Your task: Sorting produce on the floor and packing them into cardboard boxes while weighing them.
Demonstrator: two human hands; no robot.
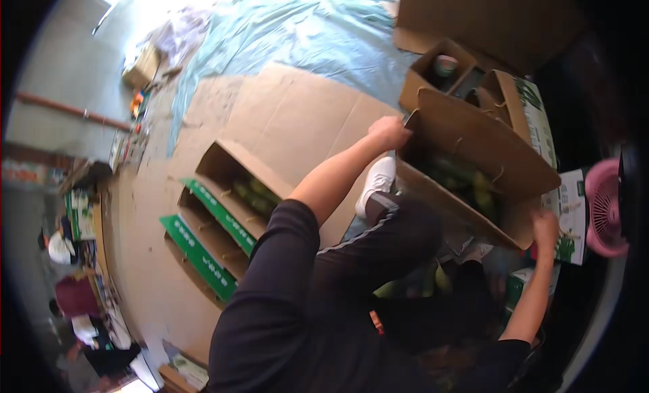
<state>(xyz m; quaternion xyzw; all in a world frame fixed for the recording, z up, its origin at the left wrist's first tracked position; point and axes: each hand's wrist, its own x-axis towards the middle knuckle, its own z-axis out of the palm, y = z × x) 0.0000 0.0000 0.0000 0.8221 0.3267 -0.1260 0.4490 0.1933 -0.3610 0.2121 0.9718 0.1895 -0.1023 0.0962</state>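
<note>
Before me to the right is an open cardboard box [483, 133], tilted, its tall flap raised. Inside lie long green and yellowish pieces of produce [481, 187], whose exact kind is too blurred to tell. My left hand [390, 133] is closed on the box's far left corner. At the opposite end, my right hand [544, 227] grips the near right edge, its fingers partly hidden by the cardboard. Between my legs, under the box, more green produce [441, 278] shows in part.
Left of me stand an open box with green produce [253, 195] and boxes with green flaps [199, 258]. Flattened cardboard [297, 116] and blue sheeting [304, 35] cover the floor. Further boxes [412, 89] stand at the far right, and a pink basket [604, 207] beside my right hand.
</note>
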